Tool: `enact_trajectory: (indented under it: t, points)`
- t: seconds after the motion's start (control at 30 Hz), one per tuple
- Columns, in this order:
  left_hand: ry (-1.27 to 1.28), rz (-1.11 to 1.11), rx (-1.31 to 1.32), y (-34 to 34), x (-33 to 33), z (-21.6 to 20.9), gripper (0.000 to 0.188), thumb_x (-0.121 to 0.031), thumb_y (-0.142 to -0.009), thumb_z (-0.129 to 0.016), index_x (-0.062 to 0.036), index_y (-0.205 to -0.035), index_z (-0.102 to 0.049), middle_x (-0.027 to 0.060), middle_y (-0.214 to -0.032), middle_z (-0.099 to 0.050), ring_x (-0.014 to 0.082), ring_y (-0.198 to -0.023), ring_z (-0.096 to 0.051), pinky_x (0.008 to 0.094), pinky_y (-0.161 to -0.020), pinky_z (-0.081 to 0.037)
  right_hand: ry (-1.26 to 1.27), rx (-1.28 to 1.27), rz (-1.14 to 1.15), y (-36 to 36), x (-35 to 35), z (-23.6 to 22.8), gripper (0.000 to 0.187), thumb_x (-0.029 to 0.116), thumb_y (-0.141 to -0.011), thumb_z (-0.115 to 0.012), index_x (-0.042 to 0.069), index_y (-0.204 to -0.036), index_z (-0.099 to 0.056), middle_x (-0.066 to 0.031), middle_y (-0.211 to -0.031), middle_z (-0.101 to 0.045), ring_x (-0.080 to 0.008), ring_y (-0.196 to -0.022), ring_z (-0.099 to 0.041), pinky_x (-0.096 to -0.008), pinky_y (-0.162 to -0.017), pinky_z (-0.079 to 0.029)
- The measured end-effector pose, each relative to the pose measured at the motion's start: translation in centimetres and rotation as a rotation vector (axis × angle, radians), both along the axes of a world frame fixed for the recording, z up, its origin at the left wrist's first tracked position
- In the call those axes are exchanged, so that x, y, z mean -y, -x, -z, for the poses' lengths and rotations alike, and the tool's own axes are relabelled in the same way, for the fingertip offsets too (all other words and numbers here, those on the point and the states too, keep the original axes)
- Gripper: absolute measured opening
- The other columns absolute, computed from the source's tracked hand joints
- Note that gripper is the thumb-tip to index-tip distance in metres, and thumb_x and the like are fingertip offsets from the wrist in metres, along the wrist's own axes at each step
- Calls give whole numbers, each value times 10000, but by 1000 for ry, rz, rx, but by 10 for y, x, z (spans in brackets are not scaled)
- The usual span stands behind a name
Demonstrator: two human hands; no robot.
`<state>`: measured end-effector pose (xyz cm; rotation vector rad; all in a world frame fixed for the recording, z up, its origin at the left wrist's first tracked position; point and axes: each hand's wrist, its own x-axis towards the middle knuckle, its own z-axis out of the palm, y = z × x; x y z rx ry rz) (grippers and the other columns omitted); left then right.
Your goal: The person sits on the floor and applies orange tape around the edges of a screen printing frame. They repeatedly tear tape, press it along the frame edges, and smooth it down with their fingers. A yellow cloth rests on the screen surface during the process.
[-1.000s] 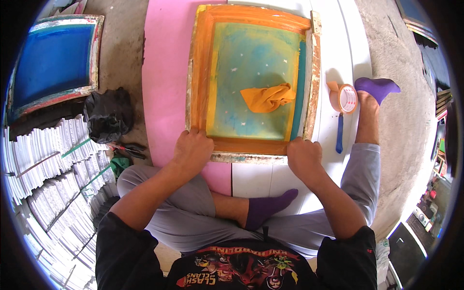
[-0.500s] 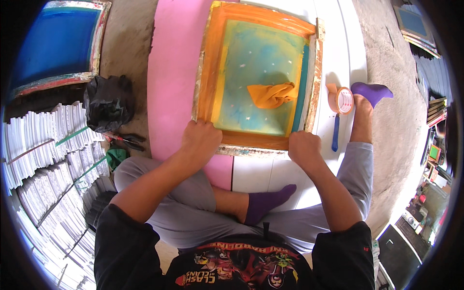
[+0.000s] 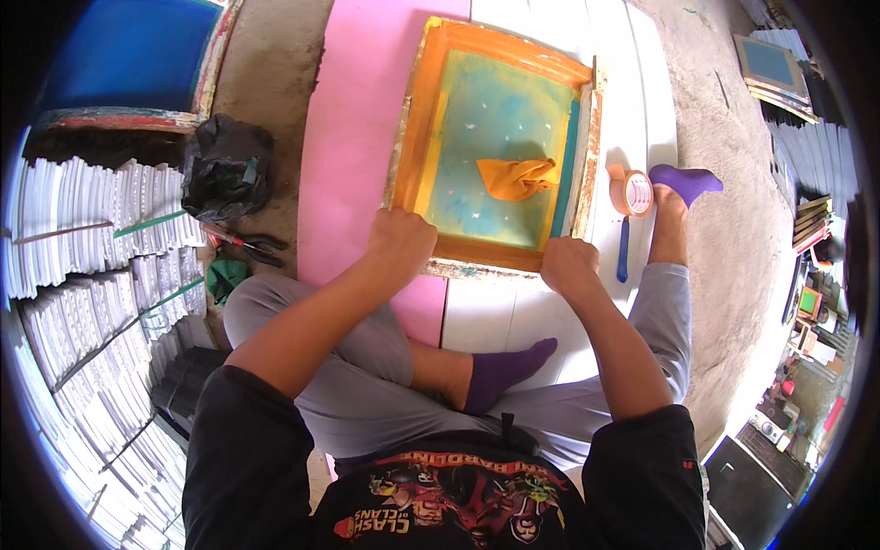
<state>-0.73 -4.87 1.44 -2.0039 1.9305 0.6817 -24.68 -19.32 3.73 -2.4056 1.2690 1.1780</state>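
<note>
A silk-screen frame [image 3: 423, 137] with a worn wooden border and orange tape lies before me on a pink and white board. Its mesh [image 3: 486, 101] is blue-green and yellow with small pale specks. My left hand [image 3: 403, 246] is closed round the near left corner, and my right hand [image 3: 570, 266] grips the near right corner. The undersides of both hands are hidden. On the mesh rests a crumpled orange cloth [image 3: 515, 179], touched by neither hand. To the right of the frame are a roll of brown tape [image 3: 631, 193] and a blue cutter [image 3: 623, 249].
Tied paper stacks [image 3: 101, 220] rise at the left, beside a black plastic bag [image 3: 227, 170] and red-handled pliers [image 3: 243, 243]. A large blue screen [image 3: 128, 60] lies at the far left. More frames [image 3: 775, 69] are stacked far right. My legs fold around the board's near end.
The screen frame appears turned slightly clockwise, with both hands still on its near corners. The whole view has shifted a little too. Cloth, tape roll and cutter keep their places on their surfaces.
</note>
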Motion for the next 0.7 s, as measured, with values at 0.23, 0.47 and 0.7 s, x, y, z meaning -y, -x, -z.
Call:
enact_trajectory:
  t: [0.23,0.47,0.7]
  points:
    - [-38,-32,30,5,7,-4,141,-147,-911,-679,-158,-936,-818,42,-937,-792,250,-953,-759,406,-758,-540,57,3,-71,4,-2,13,183,114,-856,-657,70,-933,-817,-154,-935,-793,-325,-918,-782,-435,-747,-612]
    - [-40,-23,138,10,10,1,167,-146,-934,-668,-200,-976,-821,5,-967,-799,224,-959,-765,391,-731,-504,100,-9,-106,3,-3,12,211,162,-909,-633,120,-993,-823,-92,-960,-802,-283,-954,-783,-412,-775,-599]
    - [-2,-56,143,12,10,5,177,-151,-936,-666,-210,-981,-826,7,-973,-805,221,-924,-775,397,-713,-512,44,-20,-65,6,4,11,228,165,-919,-634,113,-1045,-816,-84,-1027,-802,-269,-995,-778,-408,-791,-599]
